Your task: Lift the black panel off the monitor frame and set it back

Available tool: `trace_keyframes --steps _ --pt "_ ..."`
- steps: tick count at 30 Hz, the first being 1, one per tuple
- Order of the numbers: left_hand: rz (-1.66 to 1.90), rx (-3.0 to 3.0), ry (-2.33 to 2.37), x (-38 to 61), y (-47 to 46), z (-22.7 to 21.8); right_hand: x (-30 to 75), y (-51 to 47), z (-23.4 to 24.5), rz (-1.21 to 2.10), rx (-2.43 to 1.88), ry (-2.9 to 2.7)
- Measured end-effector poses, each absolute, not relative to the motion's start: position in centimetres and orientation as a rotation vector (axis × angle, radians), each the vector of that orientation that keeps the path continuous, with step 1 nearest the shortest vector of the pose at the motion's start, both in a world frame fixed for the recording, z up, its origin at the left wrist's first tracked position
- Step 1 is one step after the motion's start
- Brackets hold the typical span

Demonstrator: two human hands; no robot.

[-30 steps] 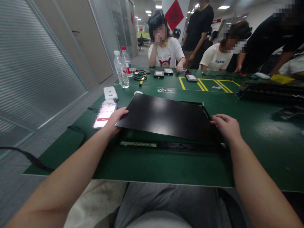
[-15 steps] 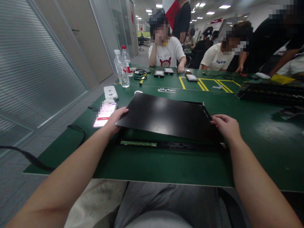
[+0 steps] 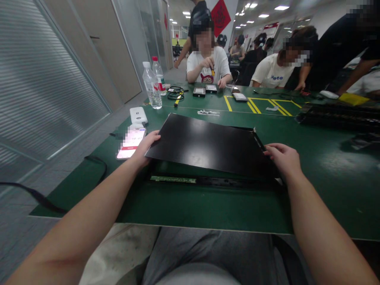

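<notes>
A large flat black panel (image 3: pixel 208 144) is held tilted above the green table (image 3: pixel 208 206), its near edge raised. My left hand (image 3: pixel 144 148) grips the panel's near left corner, fingers curled under it. My right hand (image 3: pixel 283 158) grips the near right corner, fingers closed over the edge. Under the raised edge lies a long dark frame with a green circuit strip (image 3: pixel 173 179).
A phone (image 3: pixel 132 142) and a white power bank (image 3: pixel 138 115) lie left of the panel. Two water bottles (image 3: pixel 152 89), cables and small drives (image 3: pixel 198 92) stand further back. Several people sit or stand at the far side. A long black chassis (image 3: pixel 338 114) lies at right.
My hands and the panel have stayed put. The seated person opposite lowered a hand from the face, and a standing person in black walked left behind them.
</notes>
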State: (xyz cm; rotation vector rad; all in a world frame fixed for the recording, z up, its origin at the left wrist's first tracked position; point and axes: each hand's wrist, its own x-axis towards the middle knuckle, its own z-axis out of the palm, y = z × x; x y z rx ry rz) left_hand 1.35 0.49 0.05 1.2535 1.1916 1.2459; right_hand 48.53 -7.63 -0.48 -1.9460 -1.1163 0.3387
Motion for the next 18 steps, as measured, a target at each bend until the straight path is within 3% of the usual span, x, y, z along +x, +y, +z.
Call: trace_keyframes --steps 18 --pt "1.179 1.318 1.23 1.4 0.0 0.6 48.6 -7.6 -0.4 0.311 -2.017 -1.159"
